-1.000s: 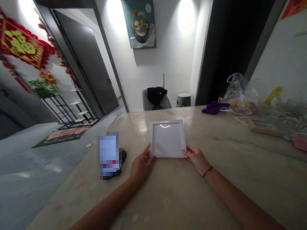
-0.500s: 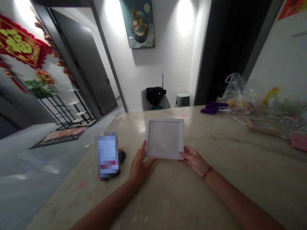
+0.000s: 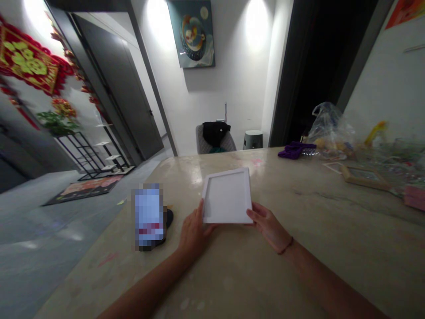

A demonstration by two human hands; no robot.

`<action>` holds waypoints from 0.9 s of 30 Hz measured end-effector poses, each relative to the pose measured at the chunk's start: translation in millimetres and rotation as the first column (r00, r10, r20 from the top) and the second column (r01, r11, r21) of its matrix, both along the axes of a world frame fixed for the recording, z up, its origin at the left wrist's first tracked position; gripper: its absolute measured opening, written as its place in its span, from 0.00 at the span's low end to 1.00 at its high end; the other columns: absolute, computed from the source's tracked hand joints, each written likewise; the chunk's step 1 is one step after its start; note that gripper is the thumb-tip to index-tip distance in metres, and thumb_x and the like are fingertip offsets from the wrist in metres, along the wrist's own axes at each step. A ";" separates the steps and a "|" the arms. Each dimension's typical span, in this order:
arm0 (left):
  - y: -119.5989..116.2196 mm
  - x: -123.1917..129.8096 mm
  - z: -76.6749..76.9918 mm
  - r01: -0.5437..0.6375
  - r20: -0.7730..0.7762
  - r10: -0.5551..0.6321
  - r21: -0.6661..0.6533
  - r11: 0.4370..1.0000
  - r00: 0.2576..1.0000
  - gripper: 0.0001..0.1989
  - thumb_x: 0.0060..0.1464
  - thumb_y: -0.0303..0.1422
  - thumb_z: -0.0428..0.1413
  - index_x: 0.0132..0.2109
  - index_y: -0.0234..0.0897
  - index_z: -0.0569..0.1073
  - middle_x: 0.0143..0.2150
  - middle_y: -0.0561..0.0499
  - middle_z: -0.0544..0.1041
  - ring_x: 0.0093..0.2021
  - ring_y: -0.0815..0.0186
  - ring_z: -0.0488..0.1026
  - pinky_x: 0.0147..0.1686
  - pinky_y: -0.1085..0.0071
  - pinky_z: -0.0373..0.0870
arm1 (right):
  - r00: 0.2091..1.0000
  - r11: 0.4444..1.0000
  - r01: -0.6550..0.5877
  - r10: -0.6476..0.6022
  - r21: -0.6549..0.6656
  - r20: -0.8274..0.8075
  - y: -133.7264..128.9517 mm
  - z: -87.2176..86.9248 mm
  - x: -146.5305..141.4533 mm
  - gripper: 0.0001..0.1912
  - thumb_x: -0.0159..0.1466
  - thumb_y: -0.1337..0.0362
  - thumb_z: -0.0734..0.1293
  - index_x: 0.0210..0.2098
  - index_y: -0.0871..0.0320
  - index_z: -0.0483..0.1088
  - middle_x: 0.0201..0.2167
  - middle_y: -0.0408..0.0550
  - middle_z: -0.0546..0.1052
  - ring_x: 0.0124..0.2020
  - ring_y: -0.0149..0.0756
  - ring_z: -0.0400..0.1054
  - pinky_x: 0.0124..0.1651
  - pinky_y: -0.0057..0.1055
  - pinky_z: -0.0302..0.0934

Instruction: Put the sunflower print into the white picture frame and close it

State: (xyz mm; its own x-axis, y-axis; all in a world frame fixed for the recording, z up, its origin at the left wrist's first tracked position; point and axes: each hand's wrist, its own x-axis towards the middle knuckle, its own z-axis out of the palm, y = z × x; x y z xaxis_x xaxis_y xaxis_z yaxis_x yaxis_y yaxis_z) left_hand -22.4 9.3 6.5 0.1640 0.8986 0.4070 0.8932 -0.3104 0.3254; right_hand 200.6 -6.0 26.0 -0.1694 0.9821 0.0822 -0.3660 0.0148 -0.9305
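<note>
Both my hands hold a white square picture frame (image 3: 227, 196) by its near edge, a little above the pale marble-look tabletop (image 3: 318, 239). My left hand (image 3: 194, 235) grips the near left corner. My right hand (image 3: 268, 225) grips the near right side, with a dark thread bracelet on that wrist. The frame's face looks plain white, and its underside is hidden. To the left of my left hand stands a pixelated, blurred object (image 3: 148, 217), with a black item (image 3: 169, 219) partly hidden behind it.
At the table's right end lie a purple cloth (image 3: 294, 151), a plastic bag (image 3: 328, 128), a wooden frame (image 3: 363, 177) and a pink item (image 3: 415, 197). Beyond the far edge stand a chair with a black garment (image 3: 215, 137) and a grey stool (image 3: 253, 139).
The white frame has tilted and turned slightly clockwise between my hands. The glare seen on its face a second ago is gone, and its recessed inner panel no longer shows as clearly.
</note>
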 end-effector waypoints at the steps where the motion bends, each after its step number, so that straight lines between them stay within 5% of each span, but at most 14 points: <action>1: -0.4 0.1 0.8 0.020 0.005 -0.020 -0.011 1.000 1.000 0.39 0.49 0.40 0.54 0.63 0.36 0.46 0.51 0.40 0.69 0.50 0.54 0.66 0.50 0.57 0.61 | 1.000 1.000 -0.006 0.007 0.026 -0.010 -2.8 4.2 -2.6 0.19 0.52 0.52 0.68 0.40 0.55 0.71 0.39 0.47 0.76 0.40 0.37 0.68 0.42 0.34 0.63; 6: -2.2 -0.1 6.3 0.099 0.114 -0.093 -0.050 0.994 0.989 0.32 0.49 0.37 0.53 0.60 0.40 0.55 0.52 0.44 0.70 0.50 0.58 0.68 0.49 0.61 0.62 | 0.993 0.991 -0.076 0.085 0.112 -0.076 -10.5 15.8 -15.1 0.26 0.54 0.46 0.63 0.46 0.53 0.67 0.48 0.48 0.72 0.49 0.40 0.64 0.49 0.37 0.59; 10: -4.2 1.0 11.5 0.131 0.205 -0.111 -0.086 0.988 0.972 0.23 0.50 0.36 0.50 0.55 0.41 0.65 0.50 0.48 0.72 0.48 0.60 0.69 0.48 0.65 0.63 | 0.996 0.998 -0.055 0.054 -0.008 -0.069 -1.3 4.7 -11.4 0.29 0.52 0.43 0.63 0.47 0.52 0.67 0.50 0.50 0.70 0.47 0.41 0.66 0.47 0.38 0.60; 13: -6.8 2.9 15.6 0.120 0.221 -0.083 -0.160 0.980 0.972 0.16 0.52 0.40 0.46 0.38 0.39 0.75 0.36 0.49 0.77 0.38 0.60 0.72 0.39 0.68 0.65 | 0.999 0.994 -0.005 -0.001 -0.112 -0.050 5.2 -4.7 -6.7 0.30 0.50 0.45 0.66 0.49 0.51 0.65 0.51 0.50 0.69 0.46 0.40 0.67 0.48 0.39 0.59; 17: -10.1 6.0 19.6 0.110 0.296 -0.021 -0.288 0.951 0.955 0.23 0.51 0.46 0.43 0.21 0.36 0.71 0.19 0.51 0.69 0.24 0.64 0.67 0.26 0.73 0.60 | 1.000 0.991 -0.016 0.013 -0.136 -0.022 5.4 -10.1 -8.1 0.29 0.51 0.49 0.67 0.50 0.51 0.64 0.53 0.48 0.68 0.49 0.39 0.65 0.53 0.38 0.55; 22: -12.7 7.4 19.8 0.193 0.394 -0.041 -0.354 0.915 0.918 0.25 0.52 0.48 0.42 0.21 0.35 0.70 0.17 0.51 0.68 0.20 0.67 0.65 0.22 0.74 0.57 | 0.998 0.990 0.040 -0.032 -0.135 0.061 2.2 -13.4 -13.1 0.29 0.49 0.53 0.70 0.50 0.51 0.65 0.54 0.48 0.67 0.50 0.39 0.64 0.52 0.38 0.57; 27: -14.5 9.0 18.7 0.285 0.550 -0.053 -0.344 0.895 0.833 0.27 0.53 0.50 0.39 0.27 0.34 0.71 0.23 0.48 0.75 0.23 0.65 0.70 0.25 0.73 0.64 | 0.979 0.983 0.082 -0.049 -0.161 0.200 1.1 -11.0 -14.5 0.27 0.48 0.57 0.70 0.47 0.54 0.65 0.39 0.48 0.75 0.42 0.39 0.69 0.46 0.37 0.61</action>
